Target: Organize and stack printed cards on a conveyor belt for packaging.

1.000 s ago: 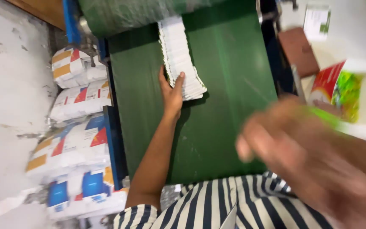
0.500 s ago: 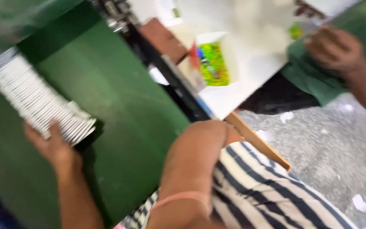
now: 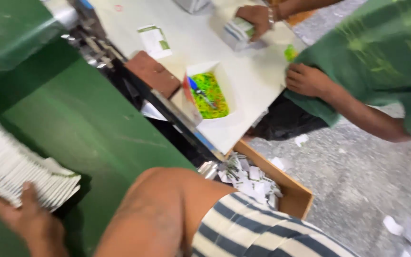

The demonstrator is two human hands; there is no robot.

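Grey speckled floor [image 3: 357, 176] at right, strewn with scraps of white paper; green conveyor belt [image 3: 86, 128] filling the left, white bench [image 3: 191, 43] beyond it. On the belt, one long overlapping row of flat white cartons [image 3: 15, 173], fanned like shingles, its long axis running from the left edge down toward the lower centre, the near end pointing at the belt's middle. Left hand [image 3: 27, 219] pressed against that near end, fingers spread and partly curled under the last cartons, palm hidden. Right hand out of view; only the bare upper arm [image 3: 167, 209] and a striped sleeve [image 3: 262, 228] visible, so its grip cannot be told. On the bench: one open white box [image 3: 215, 102] with a bright green lining, one brown brick-shaped block [image 3: 155, 74] just beside it, one small printed sheet [image 3: 155, 40]. Below the bench edge, one brown cardboard box [image 3: 291, 190] holding crumpled paper offcuts. Across the bench, two hands of a co-worker in a green shirt [image 3: 381, 52]: one [image 3: 255, 16] closed over a stack of folded cartons [image 3: 239, 33], the other [image 3: 308, 81] resting at the bench edge.
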